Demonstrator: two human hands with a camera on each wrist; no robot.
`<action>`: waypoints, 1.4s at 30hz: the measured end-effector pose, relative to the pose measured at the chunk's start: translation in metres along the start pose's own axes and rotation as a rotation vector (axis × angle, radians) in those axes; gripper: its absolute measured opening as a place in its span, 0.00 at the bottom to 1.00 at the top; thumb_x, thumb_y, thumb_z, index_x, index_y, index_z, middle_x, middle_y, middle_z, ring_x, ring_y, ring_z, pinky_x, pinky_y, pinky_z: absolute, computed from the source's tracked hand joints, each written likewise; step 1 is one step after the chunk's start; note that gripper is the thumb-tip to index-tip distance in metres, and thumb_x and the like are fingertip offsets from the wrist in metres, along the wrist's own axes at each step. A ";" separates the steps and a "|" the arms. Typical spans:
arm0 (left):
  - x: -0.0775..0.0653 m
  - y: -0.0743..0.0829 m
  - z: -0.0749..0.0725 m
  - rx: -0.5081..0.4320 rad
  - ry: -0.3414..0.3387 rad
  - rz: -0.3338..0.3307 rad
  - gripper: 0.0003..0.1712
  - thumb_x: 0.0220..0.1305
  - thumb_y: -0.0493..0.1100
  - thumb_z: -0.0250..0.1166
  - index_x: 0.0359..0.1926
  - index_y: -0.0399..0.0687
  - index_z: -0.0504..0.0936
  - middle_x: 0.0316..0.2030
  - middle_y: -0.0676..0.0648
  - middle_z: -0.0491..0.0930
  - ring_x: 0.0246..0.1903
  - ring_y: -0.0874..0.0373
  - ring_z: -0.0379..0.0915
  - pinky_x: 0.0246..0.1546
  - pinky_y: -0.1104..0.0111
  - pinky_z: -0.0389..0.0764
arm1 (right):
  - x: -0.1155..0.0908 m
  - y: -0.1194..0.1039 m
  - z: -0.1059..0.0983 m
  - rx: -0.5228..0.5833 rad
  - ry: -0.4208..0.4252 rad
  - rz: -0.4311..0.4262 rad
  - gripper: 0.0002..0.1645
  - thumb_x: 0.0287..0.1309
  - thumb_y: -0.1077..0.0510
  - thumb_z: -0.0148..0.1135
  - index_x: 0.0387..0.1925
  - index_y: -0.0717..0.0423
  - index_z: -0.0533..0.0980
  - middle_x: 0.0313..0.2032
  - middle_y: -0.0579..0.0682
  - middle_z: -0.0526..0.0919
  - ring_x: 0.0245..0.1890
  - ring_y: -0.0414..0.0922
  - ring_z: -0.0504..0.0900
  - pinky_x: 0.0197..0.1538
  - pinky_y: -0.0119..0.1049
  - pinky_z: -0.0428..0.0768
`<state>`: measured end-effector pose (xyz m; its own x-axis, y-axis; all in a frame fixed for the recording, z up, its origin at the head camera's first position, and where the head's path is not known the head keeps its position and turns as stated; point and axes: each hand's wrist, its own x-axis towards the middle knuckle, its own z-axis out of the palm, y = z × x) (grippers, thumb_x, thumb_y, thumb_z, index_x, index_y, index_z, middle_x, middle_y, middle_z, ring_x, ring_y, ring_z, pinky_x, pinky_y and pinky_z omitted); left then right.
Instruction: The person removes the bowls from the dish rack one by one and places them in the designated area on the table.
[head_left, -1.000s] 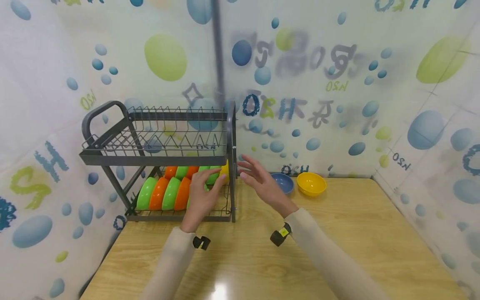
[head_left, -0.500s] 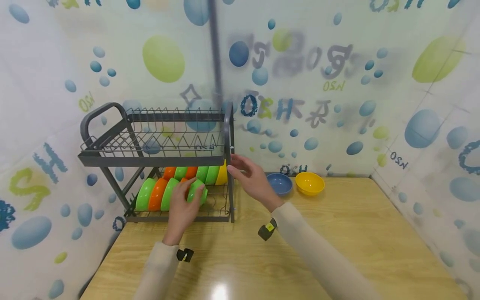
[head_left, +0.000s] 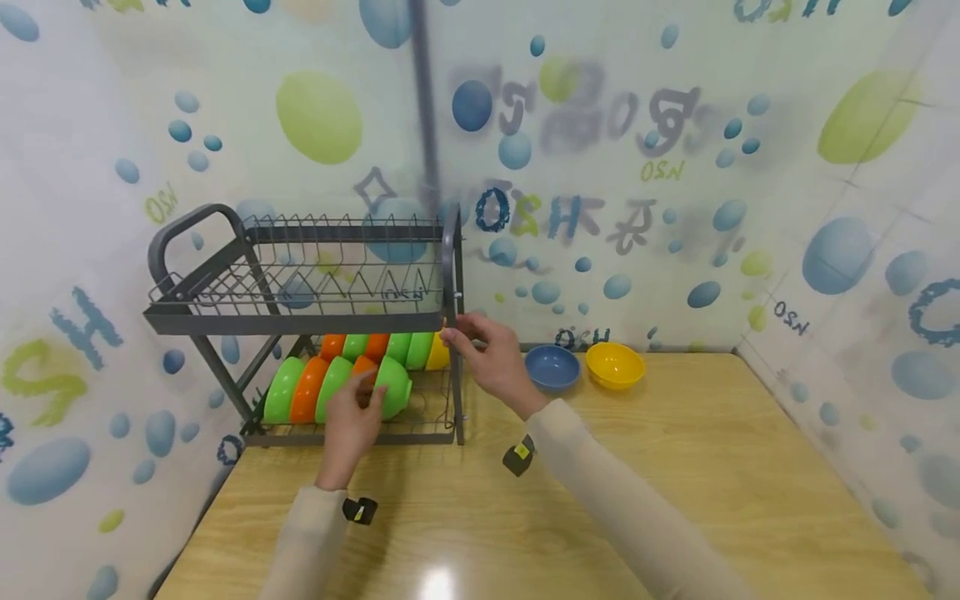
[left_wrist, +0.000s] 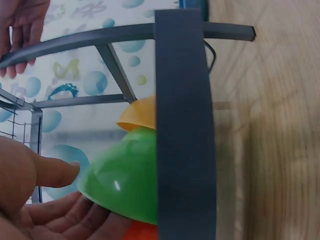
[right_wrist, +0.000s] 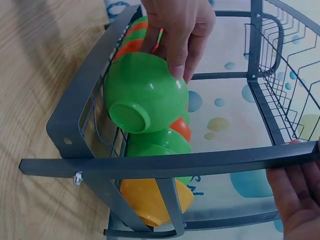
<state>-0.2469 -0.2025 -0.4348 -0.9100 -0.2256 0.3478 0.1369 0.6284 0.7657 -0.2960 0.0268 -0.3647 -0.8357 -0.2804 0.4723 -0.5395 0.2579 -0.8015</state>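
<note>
In the head view my left hand (head_left: 351, 425) is at the rim of a green bowl (head_left: 393, 387) standing on edge in the lower tier of a dark grey dish rack (head_left: 300, 323). The right wrist view shows the thumb at the rim of this green bowl (right_wrist: 145, 92), its base turned outward, and the fingers behind the rim. My right hand (head_left: 491, 358) grips the rack's right upright just under the upper tier; part of the fingers is hidden behind the bar (right_wrist: 215, 157). More green and orange bowls (head_left: 309, 392) line up left of my left hand.
Behind the front row stands another row of bowls, ending in a yellow bowl (head_left: 438, 353). The upper tier has a wire grid (head_left: 330, 283). Right of the rack, a blue bowl (head_left: 552, 368) and a yellow bowl (head_left: 615, 367) sit on the wooden table (head_left: 637, 467) by the wall.
My left hand has moved left and down to the front green bowl, which now faces more outward. My right hand has come left from beside the rack and taken hold of its upright.
</note>
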 end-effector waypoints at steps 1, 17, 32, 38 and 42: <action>0.000 -0.001 0.000 0.009 0.000 -0.010 0.22 0.75 0.41 0.61 0.64 0.33 0.77 0.48 0.32 0.85 0.43 0.41 0.83 0.35 0.59 0.83 | 0.000 0.000 0.001 -0.005 0.003 -0.012 0.15 0.74 0.49 0.59 0.51 0.53 0.83 0.44 0.49 0.90 0.46 0.44 0.87 0.55 0.42 0.86; 0.003 -0.004 -0.001 0.021 0.026 -0.067 0.15 0.72 0.33 0.57 0.54 0.30 0.82 0.43 0.32 0.86 0.37 0.44 0.81 0.27 0.67 0.75 | -0.001 0.001 0.004 -0.004 0.028 -0.044 0.12 0.74 0.51 0.59 0.47 0.54 0.82 0.40 0.50 0.90 0.41 0.43 0.87 0.50 0.36 0.88; -0.003 -0.001 0.006 -0.075 0.090 0.005 0.10 0.70 0.32 0.63 0.49 0.34 0.85 0.38 0.36 0.87 0.36 0.46 0.83 0.30 0.75 0.77 | -0.003 0.003 0.006 -0.019 0.037 -0.029 0.16 0.74 0.49 0.59 0.52 0.55 0.81 0.43 0.50 0.90 0.45 0.45 0.87 0.52 0.44 0.88; -0.006 0.004 0.006 -0.092 0.134 0.166 0.09 0.67 0.28 0.65 0.47 0.33 0.85 0.35 0.36 0.87 0.35 0.44 0.84 0.32 0.72 0.78 | -0.003 0.004 0.006 -0.011 0.040 -0.027 0.16 0.74 0.49 0.59 0.50 0.54 0.82 0.42 0.49 0.90 0.44 0.43 0.87 0.54 0.40 0.87; -0.009 0.008 0.005 -0.088 0.156 0.258 0.08 0.65 0.26 0.65 0.44 0.33 0.85 0.33 0.37 0.87 0.34 0.45 0.85 0.34 0.72 0.79 | -0.003 0.004 0.006 0.001 0.045 -0.017 0.15 0.73 0.49 0.59 0.49 0.54 0.82 0.42 0.49 0.90 0.43 0.42 0.87 0.53 0.38 0.87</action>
<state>-0.2396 -0.1920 -0.4349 -0.7708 -0.1824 0.6104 0.3954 0.6143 0.6828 -0.2947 0.0228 -0.3714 -0.8304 -0.2423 0.5017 -0.5533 0.2530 -0.7936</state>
